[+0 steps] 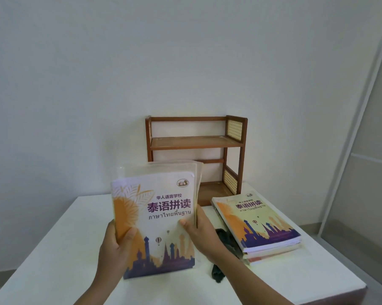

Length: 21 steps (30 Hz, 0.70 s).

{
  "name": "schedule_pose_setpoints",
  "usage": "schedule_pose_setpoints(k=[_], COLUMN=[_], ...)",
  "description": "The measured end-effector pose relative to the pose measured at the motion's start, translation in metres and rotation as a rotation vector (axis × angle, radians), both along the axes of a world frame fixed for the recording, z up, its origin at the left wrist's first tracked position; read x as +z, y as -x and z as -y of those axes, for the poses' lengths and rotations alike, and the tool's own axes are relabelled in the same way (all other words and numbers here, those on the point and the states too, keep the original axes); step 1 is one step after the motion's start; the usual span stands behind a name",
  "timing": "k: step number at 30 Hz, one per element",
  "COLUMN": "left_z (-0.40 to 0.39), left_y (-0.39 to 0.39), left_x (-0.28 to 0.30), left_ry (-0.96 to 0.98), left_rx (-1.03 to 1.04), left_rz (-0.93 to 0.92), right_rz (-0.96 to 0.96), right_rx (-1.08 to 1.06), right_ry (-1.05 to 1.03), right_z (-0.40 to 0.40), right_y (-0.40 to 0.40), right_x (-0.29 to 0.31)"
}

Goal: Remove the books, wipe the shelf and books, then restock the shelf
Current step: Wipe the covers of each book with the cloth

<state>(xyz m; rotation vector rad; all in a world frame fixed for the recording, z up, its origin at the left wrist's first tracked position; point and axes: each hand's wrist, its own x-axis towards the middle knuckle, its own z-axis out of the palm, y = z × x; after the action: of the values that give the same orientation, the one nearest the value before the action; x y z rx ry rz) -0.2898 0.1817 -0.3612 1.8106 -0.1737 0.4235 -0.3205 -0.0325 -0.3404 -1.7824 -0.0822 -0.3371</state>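
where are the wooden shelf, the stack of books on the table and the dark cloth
wooden shelf (196,143): head view, front edge of its upper board
stack of books (258,223): head view, cover of the top book
dark cloth (226,238): head view, fold beside the stack

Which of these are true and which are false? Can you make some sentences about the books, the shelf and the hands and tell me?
1. Both hands hold a bundle of books upright. True: the left hand grips its left edge and the right hand its right edge, around the held books.
2. The wooden shelf is full of books. False: both of its boards are bare.
3. A stack of books lies flat on the white table, right of the hands. True.
4. The dark cloth hangs on the shelf. False: it lies on the table beside the stack.
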Motion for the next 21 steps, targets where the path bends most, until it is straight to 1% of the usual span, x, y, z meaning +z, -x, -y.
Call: schedule_pose_setpoints(k=[7, 13, 17, 21], left_z=[-0.002, -0.009, -0.010, -0.005], left_y=[0.008, -0.016, -0.033, -0.037], left_x=[0.001, 0.029, 0.038, 0.019], left_ry=[-0.081, -0.233, -0.362, -0.529], left_rx=[0.010, 0.001, -0.020, 0.045], left_rz=[-0.031, -0.062, -0.147, -0.221], right_rz=[-0.001, -0.013, -0.132, -0.236], right_rx=[-0.040, -0.046, -0.130, -0.173], right_ry=[0.029, 0.084, 0.181, 0.314], right_z=[-0.003, -0.004, -0.008, -0.014], right_y=[0.003, -0.009, -0.031, -0.051], right_x=[-0.006, 0.029, 0.030, 0.000])
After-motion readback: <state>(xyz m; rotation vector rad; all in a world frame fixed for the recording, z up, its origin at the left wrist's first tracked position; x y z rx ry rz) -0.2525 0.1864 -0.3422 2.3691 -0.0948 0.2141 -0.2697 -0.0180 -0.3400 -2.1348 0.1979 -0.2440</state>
